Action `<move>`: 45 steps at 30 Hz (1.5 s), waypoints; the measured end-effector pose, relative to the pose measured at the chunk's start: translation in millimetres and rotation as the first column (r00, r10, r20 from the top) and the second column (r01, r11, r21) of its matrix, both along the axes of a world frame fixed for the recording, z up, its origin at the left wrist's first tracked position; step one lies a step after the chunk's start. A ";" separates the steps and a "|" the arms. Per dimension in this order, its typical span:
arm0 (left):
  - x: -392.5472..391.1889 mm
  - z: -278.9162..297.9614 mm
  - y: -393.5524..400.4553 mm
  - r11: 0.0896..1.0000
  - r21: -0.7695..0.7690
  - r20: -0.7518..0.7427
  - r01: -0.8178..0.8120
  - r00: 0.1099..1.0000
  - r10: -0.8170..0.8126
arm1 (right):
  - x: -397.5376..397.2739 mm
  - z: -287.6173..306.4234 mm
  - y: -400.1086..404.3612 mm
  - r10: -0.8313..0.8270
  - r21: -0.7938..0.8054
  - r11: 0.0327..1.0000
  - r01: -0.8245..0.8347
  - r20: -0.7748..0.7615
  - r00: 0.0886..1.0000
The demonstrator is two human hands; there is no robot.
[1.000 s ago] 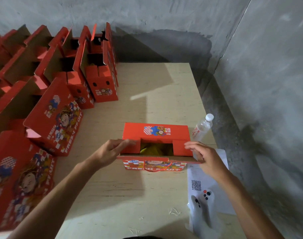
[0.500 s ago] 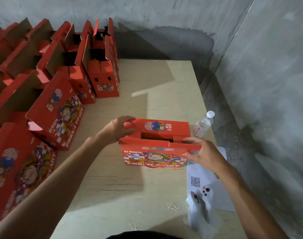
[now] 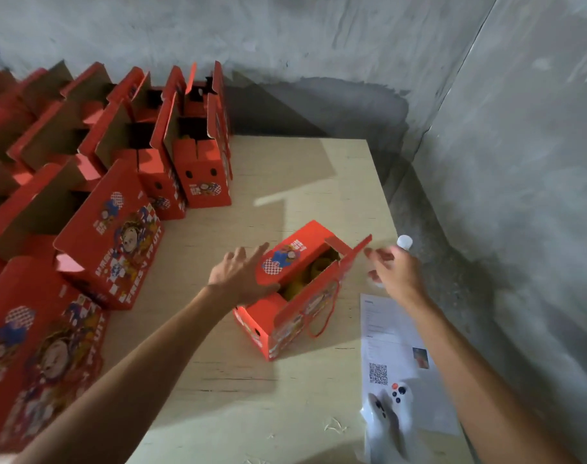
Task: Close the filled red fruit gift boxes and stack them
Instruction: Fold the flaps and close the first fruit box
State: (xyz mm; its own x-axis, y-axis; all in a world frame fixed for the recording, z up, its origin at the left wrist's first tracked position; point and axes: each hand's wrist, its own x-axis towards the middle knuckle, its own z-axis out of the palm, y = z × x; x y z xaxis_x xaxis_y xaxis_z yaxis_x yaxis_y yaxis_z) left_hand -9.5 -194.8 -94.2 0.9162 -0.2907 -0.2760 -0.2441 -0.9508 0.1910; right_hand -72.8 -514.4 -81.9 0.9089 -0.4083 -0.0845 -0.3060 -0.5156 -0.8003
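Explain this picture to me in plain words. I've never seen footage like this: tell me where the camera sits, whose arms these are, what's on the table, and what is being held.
There is no machine here. A person wears a wide-angle camera on the head, looking forward and down, so the two bare arms reaching in from the bottom are that person's own.

On the pale wooden table stands one red fruit gift box, turned at an angle. Its top is not fully closed: yellow fruit shows through the gap. The left hand lies with fingers spread on the box's top flap. The right hand hovers by the raised flap at the box's far end, a bit blurred, holding nothing that I can see.

At the left stand many more red boxes, most with flaps open. At the right lie a printed sheet, a white game controller, and a bottle's white cap.
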 end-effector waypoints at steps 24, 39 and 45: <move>-79.4 2.8 -78.2 0.976 -0.207 0.062 0.065 0.997 -0.053 | 42.6 15.8 142.0 0.545 -0.763 0.593 -0.258 0.144 0.826; -31.7 -26.3 -15.0 0.961 -0.029 0.224 0.274 0.939 -0.261 | -27.6 -55.9 105.3 0.374 -0.658 0.740 -0.139 0.230 0.899; -49.6 -38.7 -13.8 0.968 -0.177 0.265 0.176 0.956 -0.126 | -20.2 -64.6 97.4 0.411 -0.614 0.756 -0.229 0.172 0.895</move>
State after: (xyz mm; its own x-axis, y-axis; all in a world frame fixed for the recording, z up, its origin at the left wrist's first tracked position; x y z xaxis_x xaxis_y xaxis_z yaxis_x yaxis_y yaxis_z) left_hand -59.1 -208.6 -133.0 0.8893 -0.4561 0.0330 -0.4458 -0.8486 0.2848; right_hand -93.1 -416.9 -146.5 0.9396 0.0219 0.3417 0.1499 -0.9235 -0.3531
